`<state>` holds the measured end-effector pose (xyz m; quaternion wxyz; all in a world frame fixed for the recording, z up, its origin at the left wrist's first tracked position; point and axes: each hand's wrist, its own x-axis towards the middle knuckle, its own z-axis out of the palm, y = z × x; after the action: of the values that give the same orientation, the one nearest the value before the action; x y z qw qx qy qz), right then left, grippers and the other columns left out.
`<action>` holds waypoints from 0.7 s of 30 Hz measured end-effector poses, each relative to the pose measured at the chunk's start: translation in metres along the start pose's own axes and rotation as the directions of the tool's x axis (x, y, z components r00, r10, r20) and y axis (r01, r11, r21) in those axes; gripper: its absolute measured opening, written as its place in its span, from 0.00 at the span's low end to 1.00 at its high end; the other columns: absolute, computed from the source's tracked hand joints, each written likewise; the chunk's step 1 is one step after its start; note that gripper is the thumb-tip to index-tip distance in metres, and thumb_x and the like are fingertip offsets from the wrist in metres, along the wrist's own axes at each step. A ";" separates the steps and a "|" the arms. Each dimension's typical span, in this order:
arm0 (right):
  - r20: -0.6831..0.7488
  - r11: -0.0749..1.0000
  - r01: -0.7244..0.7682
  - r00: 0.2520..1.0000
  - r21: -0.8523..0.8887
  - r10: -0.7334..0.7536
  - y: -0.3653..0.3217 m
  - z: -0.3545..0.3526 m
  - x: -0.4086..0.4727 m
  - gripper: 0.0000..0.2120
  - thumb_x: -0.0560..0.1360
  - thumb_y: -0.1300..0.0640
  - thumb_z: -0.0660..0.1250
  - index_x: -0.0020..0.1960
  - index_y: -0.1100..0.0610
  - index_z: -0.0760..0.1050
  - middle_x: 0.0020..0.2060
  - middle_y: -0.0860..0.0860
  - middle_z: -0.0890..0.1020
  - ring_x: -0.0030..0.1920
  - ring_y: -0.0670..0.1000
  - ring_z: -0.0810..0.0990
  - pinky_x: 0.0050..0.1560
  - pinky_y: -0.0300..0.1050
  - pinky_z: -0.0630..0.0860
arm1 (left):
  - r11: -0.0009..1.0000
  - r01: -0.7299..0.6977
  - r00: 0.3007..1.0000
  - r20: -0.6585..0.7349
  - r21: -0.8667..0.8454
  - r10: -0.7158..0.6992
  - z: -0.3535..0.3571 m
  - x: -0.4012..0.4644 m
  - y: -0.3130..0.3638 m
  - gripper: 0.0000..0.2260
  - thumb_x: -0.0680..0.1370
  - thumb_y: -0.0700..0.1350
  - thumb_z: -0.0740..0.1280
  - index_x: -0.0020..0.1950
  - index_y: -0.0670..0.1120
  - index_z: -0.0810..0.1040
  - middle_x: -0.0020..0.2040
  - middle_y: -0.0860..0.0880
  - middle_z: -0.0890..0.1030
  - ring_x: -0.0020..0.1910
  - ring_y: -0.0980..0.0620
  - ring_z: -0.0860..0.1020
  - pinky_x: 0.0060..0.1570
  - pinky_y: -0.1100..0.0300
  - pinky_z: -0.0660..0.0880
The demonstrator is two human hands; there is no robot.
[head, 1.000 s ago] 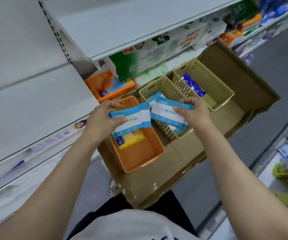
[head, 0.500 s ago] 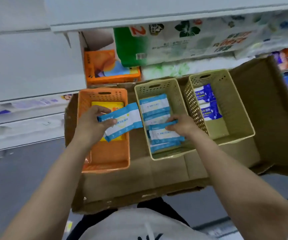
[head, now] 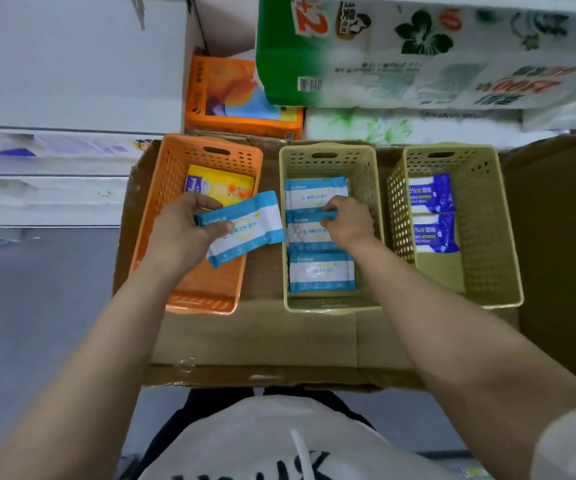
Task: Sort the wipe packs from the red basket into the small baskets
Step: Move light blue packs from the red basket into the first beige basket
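Three small baskets stand in a row on a cardboard box. The orange basket (head: 175, 178) on the left holds a yellow pack (head: 222, 187). My left hand (head: 184, 232) grips a light blue and white wipe pack (head: 248, 232) above that basket's right edge. The middle beige basket (head: 369, 174) holds three light blue packs in a row. My right hand (head: 347, 221) reaches into it and pinches the middle pack (head: 309, 230). The right beige basket (head: 487, 209) holds two dark blue wipe packs (head: 432, 213). No red basket is in view.
The flattened cardboard box (head: 258, 341) carries the baskets, its right flap (head: 563, 237) raised. Behind it the shelf holds an orange tissue pack (head: 231, 95) and large green and white paper packs (head: 418, 57). White shelves lie at the left, grey floor below them.
The view has swung to look straight down at the baskets. My right hand has set its light blue pack into the middle basket. My left hand still holds its pack.
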<state>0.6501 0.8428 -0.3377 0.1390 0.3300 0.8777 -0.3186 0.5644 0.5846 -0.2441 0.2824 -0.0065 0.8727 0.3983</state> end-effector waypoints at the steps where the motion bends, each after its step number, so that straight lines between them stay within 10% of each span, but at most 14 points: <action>1: -0.001 0.997 -0.002 1.000 -0.082 0.002 0.001 0.002 0.003 0.12 0.77 0.58 0.69 0.60 0.55 0.79 0.57 0.54 0.81 0.55 0.54 0.80 0.53 0.46 0.77 | 1.000 0.000 1.000 0.004 0.006 0.000 0.002 0.000 0.001 0.14 0.72 0.48 0.76 0.53 0.54 0.76 0.53 0.55 0.79 0.43 0.61 0.78 0.28 0.70 0.74; 11: -0.006 0.937 0.114 0.992 -0.329 -0.122 0.006 0.008 0.003 0.16 0.77 0.57 0.69 0.63 0.57 0.76 0.59 0.56 0.78 0.61 0.57 0.74 0.60 0.51 0.74 | 0.999 -0.028 0.998 0.058 0.041 0.025 0.015 0.008 0.014 0.14 0.73 0.49 0.76 0.55 0.50 0.77 0.52 0.55 0.79 0.46 0.60 0.79 0.37 0.61 0.81; 15: -0.222 0.979 0.168 0.965 0.119 -0.138 -0.014 -0.013 -0.015 0.12 0.78 0.54 0.68 0.60 0.55 0.78 0.56 0.49 0.81 0.59 0.49 0.77 0.62 0.47 0.74 | 0.997 -0.071 0.984 0.165 0.043 0.063 0.024 0.008 0.024 0.11 0.73 0.48 0.75 0.53 0.48 0.79 0.50 0.51 0.82 0.48 0.55 0.82 0.40 0.58 0.82; 18: 0.137 0.828 0.018 0.984 0.560 -0.114 -0.036 -0.044 -0.031 0.12 0.76 0.44 0.69 0.56 0.47 0.81 0.51 0.41 0.84 0.52 0.39 0.81 0.56 0.42 0.78 | 0.997 -0.073 0.960 0.269 -0.020 0.075 0.035 0.008 0.035 0.09 0.73 0.45 0.75 0.51 0.47 0.81 0.47 0.49 0.84 0.46 0.53 0.83 0.43 0.55 0.82; 21: 0.419 0.871 0.037 0.867 0.489 -0.272 -0.037 -0.061 -0.043 0.11 0.71 0.49 0.76 0.53 0.48 0.83 0.49 0.44 0.86 0.51 0.42 0.83 0.52 0.38 0.79 | 0.988 -0.061 0.939 0.328 -0.138 0.104 0.050 0.007 0.046 0.08 0.73 0.42 0.76 0.50 0.44 0.82 0.42 0.50 0.85 0.40 0.57 0.83 0.35 0.64 0.79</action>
<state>0.6555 0.8395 -0.2544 0.2395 0.1917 0.7381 -0.6009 0.5721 0.6523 -0.2425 0.4083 0.0798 0.7847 0.4595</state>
